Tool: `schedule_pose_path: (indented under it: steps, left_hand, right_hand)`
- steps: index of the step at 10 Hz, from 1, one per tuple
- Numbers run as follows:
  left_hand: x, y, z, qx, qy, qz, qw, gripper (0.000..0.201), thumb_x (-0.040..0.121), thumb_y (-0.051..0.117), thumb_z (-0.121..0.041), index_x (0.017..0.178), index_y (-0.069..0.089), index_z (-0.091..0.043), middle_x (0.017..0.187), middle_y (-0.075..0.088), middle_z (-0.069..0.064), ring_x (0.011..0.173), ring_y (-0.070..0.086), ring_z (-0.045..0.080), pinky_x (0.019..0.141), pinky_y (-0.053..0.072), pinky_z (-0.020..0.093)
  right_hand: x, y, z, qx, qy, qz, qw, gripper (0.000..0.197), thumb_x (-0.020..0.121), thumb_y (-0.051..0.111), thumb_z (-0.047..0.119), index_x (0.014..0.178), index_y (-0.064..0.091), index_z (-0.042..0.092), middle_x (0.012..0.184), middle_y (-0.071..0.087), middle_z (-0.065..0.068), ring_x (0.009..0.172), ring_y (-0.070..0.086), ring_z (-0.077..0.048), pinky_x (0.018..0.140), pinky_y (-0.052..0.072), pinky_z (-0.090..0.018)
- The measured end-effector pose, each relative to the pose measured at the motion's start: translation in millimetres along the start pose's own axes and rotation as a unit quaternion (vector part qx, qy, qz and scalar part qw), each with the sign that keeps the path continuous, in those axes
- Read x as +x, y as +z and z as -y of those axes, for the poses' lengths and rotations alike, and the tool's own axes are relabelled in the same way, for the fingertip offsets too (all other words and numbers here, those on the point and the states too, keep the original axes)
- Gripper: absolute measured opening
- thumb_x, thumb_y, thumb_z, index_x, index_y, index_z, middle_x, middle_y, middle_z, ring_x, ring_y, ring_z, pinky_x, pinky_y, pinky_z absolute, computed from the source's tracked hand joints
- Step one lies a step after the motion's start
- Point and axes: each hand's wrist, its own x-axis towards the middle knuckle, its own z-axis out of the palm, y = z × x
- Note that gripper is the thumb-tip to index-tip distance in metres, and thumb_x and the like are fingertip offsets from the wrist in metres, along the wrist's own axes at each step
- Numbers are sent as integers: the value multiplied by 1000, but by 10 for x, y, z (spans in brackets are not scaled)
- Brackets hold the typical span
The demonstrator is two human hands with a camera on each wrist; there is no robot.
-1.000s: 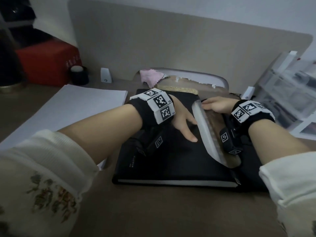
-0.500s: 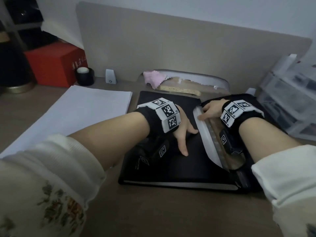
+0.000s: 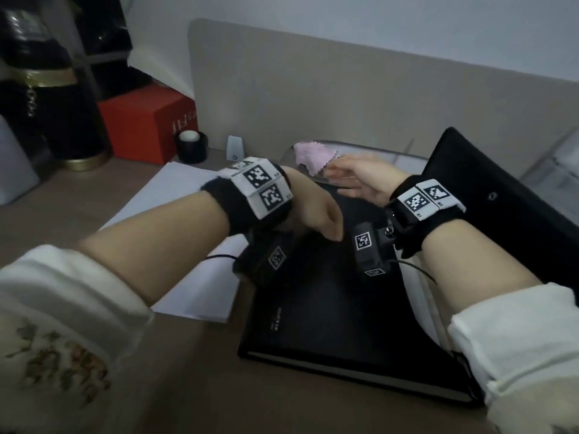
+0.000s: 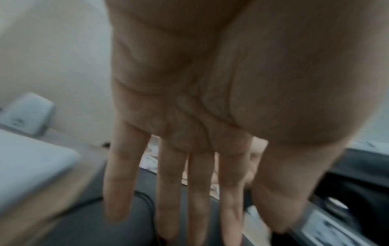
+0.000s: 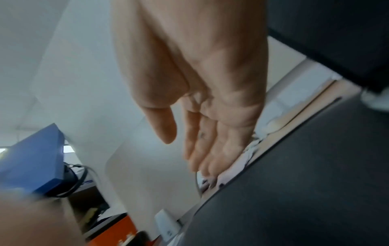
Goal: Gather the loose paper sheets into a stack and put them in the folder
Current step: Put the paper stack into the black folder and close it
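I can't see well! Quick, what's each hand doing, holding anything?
Left hand: open, fingers straight, holding nothing.
Right hand: open, fingers relaxed, holding nothing.

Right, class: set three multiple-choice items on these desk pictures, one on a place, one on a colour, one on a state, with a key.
1. Where is the paper stack?
A. left of the folder
B. inside it
C. on the box

2. What colour is the box?
A. green
B. red
C. yellow

3. How is the left hand?
A. gripping paper
B. fisted
C. open, holding nothing

Key: 1 A, the stack lies on the desk beside the folder's left edge. 2 B, head view shows red. 3 C, left wrist view shows straight fingers.
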Motion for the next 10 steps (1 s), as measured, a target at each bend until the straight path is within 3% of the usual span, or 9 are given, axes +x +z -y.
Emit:
schedule_pose_path:
  steps: [1,2,3,4,5,6,8,9,10]
  left_hand:
    - [-152,-191,460,-6,-91,-103,991,24,97,53,-31,113,62,-16,104,59,0,96,56,16,84,53,27]
    - [-336,-347,939,-37,-199,-168,965,36,98,51,-32,128,57,-12,120,58,5,108,55,21,90,51,35]
    - [-504,-405,1342,-18,-305,-201,931,50,98,53,-31,140,45,-7,138,49,13,123,50,28,90,42,31]
    - [-581,-402,1859,-43,-376,-210,901,58,92,61,-36,138,46,-4,135,52,17,125,48,32,106,37,38]
    - [-615,-402,2371,-118,-418,-164,886,64,82,71,-44,123,52,1,108,59,16,103,55,31,102,38,42]
    - [-740,-321,2350,-187,-444,-69,874,50,81,74,-38,106,58,2,99,64,20,91,61,33,92,46,41]
    - [-739,-88,2357,-63,-465,-113,876,78,75,74,-51,130,56,3,129,58,23,117,57,36,100,45,44]
    - [-694,-103,2478,-58,-440,-134,886,109,44,77,-71,130,58,-6,128,60,17,119,57,33,103,46,46]
    - [-646,-142,2555,-68,-438,-80,893,101,57,79,-63,135,51,-4,134,56,17,124,53,34,107,41,47]
  right_hand:
    - [14,188,-10,35,67,32,997,12,98,51,21,97,58,11,100,63,-4,87,61,-14,74,51,-24]
    - [-50,428,17,76,93,77,990,34,101,46,21,129,49,2,127,56,-16,117,56,-24,90,49,-28]
    - [-136,661,97,121,108,120,979,43,102,43,18,138,39,-6,141,45,-24,132,45,-29,108,38,-33]
    - [-173,846,177,127,120,144,974,43,102,41,17,136,40,-9,139,48,-24,130,48,-29,102,40,-32]
    - [-178,969,216,123,142,146,971,40,102,40,16,133,44,-9,132,56,-19,115,59,-25,88,47,-28]
    - [-189,1034,237,116,167,135,970,39,102,39,14,132,44,-10,130,56,-19,126,52,-26,95,43,-31]
    - [-132,1029,238,137,188,106,967,53,101,40,13,142,23,-16,147,36,-28,136,39,-31,113,32,-37]
    - [-97,1027,211,154,189,105,964,52,101,39,12,142,24,-16,147,36,-27,136,40,-31,113,33,-36]
    - [-71,1025,184,158,188,105,964,52,101,39,11,143,25,-15,147,36,-27,135,42,-31,111,35,-36]
